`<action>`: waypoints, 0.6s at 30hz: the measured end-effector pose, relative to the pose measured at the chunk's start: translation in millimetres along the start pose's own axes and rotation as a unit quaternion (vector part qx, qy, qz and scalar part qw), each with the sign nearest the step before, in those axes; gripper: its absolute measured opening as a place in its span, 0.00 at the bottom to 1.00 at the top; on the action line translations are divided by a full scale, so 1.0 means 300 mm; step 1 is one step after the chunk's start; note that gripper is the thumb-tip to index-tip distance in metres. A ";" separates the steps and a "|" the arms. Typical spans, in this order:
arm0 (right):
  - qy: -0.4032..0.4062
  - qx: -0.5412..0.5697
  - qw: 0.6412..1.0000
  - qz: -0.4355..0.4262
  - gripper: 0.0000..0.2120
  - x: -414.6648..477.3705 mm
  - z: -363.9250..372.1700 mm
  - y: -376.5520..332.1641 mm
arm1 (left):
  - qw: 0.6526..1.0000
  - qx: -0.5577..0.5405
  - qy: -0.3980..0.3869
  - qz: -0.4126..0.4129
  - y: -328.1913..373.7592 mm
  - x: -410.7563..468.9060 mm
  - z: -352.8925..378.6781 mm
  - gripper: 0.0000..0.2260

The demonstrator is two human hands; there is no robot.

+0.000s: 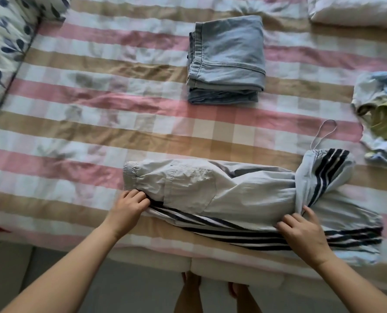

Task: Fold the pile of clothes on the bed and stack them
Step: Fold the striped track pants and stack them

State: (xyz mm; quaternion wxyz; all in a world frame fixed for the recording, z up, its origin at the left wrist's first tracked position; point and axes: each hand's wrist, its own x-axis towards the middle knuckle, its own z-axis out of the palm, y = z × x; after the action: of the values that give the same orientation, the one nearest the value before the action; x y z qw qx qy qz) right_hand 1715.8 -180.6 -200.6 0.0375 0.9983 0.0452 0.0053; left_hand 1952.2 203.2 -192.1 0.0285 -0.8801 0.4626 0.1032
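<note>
Bed [97,123], left hand [128,210], right hand [301,231] pinching trousers [233,195]

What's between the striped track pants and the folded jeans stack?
Head view shows only bare checked bedsheet between the striped track pants and the folded jeans stack; they lie apart.

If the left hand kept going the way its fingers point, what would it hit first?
The left hand grips the striped track pants at their near edge, so it would push into their pale top layer. The folded jeans lie farther on, probably off that line.
</note>
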 end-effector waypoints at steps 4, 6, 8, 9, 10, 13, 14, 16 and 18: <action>-0.053 -0.002 0.998 0.016 0.10 -0.014 0.011 -0.007 | 0.998 -0.015 -0.043 -0.036 0.042 0.009 -0.018 0.14; -0.062 0.015 0.998 0.029 0.08 -0.010 -0.003 -0.019 | 0.998 -0.030 -0.040 -0.043 0.063 0.019 -0.040 0.15; -0.046 0.051 0.997 0.045 0.09 -0.004 -0.024 -0.019 | 0.998 -0.043 -0.009 -0.040 0.105 0.053 -0.075 0.13; -0.028 0.072 0.996 0.052 0.12 0.000 -0.032 -0.018 | 0.998 -0.051 0.017 -0.033 0.138 0.078 -0.093 0.12; -0.006 0.094 0.994 0.062 0.15 0.008 -0.048 -0.007 | 0.997 -0.068 0.043 -0.020 0.183 0.113 -0.116 0.11; 0.053 0.158 0.978 0.129 0.16 0.050 -0.097 0.072 | 0.981 -0.158 0.103 0.036 0.374 0.251 -0.190 0.11; 0.062 0.173 0.970 0.158 0.16 0.070 -0.110 0.107 | 0.975 -0.184 0.113 0.050 0.442 0.300 -0.214 0.10; 0.065 0.177 0.959 0.211 0.12 0.102 -0.125 0.198 | 0.962 -0.235 0.122 0.070 0.590 0.410 -0.253 0.10; 0.037 0.171 0.955 0.241 0.12 0.133 -0.120 0.291 | 0.949 -0.289 0.106 0.069 0.731 0.511 -0.269 0.07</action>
State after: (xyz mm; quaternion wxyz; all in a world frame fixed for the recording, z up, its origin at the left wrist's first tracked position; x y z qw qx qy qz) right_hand 1762.9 -261.2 -157.8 -0.1375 0.9702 -0.1948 0.0437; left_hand 1869.4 -57.6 -135.1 -0.2831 -0.8222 0.4734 0.1402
